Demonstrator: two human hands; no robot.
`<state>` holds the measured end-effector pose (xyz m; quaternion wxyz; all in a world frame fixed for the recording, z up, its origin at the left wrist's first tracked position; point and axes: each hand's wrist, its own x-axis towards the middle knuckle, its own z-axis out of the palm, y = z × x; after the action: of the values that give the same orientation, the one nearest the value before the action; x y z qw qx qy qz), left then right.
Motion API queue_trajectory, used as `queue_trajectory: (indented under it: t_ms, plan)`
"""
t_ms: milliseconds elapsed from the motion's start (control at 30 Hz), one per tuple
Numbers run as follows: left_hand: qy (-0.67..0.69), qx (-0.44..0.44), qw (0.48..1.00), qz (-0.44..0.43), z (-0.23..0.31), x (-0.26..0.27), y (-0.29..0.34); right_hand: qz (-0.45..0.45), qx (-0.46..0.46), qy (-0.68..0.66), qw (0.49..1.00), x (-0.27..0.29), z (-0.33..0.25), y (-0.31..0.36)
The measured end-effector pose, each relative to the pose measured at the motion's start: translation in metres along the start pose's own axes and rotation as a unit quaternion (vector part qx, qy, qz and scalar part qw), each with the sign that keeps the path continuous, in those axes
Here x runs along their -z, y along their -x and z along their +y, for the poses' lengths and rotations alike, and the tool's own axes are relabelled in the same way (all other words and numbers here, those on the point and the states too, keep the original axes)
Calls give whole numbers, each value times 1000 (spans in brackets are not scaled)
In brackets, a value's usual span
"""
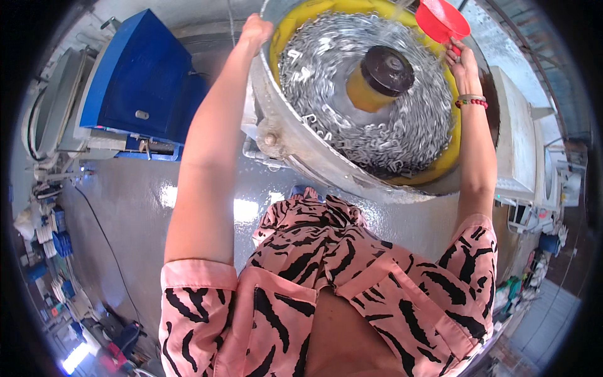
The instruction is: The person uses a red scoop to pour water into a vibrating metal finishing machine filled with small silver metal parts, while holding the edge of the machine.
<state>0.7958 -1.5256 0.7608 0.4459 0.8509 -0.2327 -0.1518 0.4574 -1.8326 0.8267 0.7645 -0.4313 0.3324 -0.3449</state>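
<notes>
Scoop likely light, stiff; handle best, my right hand clasped there. Left hand at tub's left edge, grip unclear.

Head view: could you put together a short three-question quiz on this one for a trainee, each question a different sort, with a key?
1. Multiple choice: what stands in the middle of the round metal tub? A) a blue bucket; B) a yellow post with a black cap; C) a coiled green hose.
2. True or false: the left hand is at the tub's rim.
3. Short answer: which hand holds the red scoop?

Key:
1. B, with small curved metal pieces all around it.
2. True.
3. The right hand, with bracelets at its wrist.
</notes>
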Motion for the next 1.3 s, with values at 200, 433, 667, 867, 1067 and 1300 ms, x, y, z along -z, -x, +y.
queue_trajectory:
  t_ms: [200, 433, 667, 867, 1067, 1300]
  plan:
    - [-4, -24, 1000, -3, -11, -1, -14, 22, 19, 246, 969, 61, -30, 42]
    - [-6, -32, 999, -22, -15, -7, -26, 109, 115, 818, 553, 74, -26, 95]
    - [-1, -18, 1000, -15, -16, 3, -21, 132, 177, 827, 517, 28, -9, 85]
    - [-38, -4, 999, -22, -1, -3, -12, 94, 24, 372, 923, -3, -10, 0]
    - [-21, -16, 999, 20, -8, -13, -12, -57, -149, 18, 987, -55, 8, -74]
    - [-13, -5, 1000, 6, 1, -1, 1, -19, -123, -63, 990, -59, 40, -85]
